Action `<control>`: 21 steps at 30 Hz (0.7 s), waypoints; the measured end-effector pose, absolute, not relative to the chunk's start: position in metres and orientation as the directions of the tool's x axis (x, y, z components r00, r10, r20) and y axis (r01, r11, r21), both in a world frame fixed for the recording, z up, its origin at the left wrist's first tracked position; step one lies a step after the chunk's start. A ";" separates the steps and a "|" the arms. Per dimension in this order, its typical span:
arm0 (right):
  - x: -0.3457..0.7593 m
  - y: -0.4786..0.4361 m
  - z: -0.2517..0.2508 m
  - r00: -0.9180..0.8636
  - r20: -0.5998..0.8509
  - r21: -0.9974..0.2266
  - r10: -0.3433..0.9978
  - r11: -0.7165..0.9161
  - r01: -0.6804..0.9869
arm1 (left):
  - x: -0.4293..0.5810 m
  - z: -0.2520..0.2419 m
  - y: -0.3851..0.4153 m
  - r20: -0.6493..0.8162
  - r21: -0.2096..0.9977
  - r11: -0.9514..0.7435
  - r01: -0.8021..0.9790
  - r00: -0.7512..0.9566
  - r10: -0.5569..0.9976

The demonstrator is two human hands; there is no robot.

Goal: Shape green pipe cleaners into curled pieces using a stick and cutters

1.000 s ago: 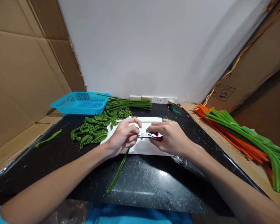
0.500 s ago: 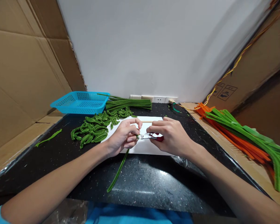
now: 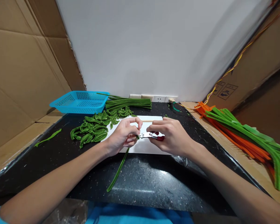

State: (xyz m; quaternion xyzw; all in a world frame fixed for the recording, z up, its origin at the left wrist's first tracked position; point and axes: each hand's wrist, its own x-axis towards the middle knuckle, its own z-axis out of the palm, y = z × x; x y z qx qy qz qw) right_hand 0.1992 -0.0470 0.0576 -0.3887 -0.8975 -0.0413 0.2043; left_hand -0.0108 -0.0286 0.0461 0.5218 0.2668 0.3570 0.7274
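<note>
My left hand (image 3: 123, 137) is closed in a pinch on the top end of a long green pipe cleaner (image 3: 118, 172), which trails down toward me over the black counter. My right hand (image 3: 171, 135) is closed round small red-handled pliers (image 3: 151, 135), their metal jaws meeting the pipe cleaner at my left fingertips. Both hands hover over a white board (image 3: 147, 146) lying on the counter.
A heap of bent green pieces (image 3: 93, 129) lies left of the board, a blue basket (image 3: 80, 102) and a bundle of straight green stems (image 3: 128, 103) behind it. Orange and green stems (image 3: 245, 138) lie on cardboard at right. A stray green piece (image 3: 48, 137) rests far left.
Almost nothing: both hands stay together over the board, shifting very slightly as the pliers work at the pipe cleaner's end.
</note>
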 end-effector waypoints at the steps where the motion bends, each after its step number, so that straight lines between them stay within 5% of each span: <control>1: 0.199 -0.047 0.058 -0.609 0.406 -0.095 0.681 0.695 0.713 | -0.011 0.046 -0.028 -0.011 0.951 0.193 -0.242 0.598 0.801; 21: 0.201 -0.045 0.055 -0.639 0.424 -0.034 0.642 0.716 0.697 | -0.011 0.045 -0.028 -0.010 0.957 0.187 -0.221 0.621 0.784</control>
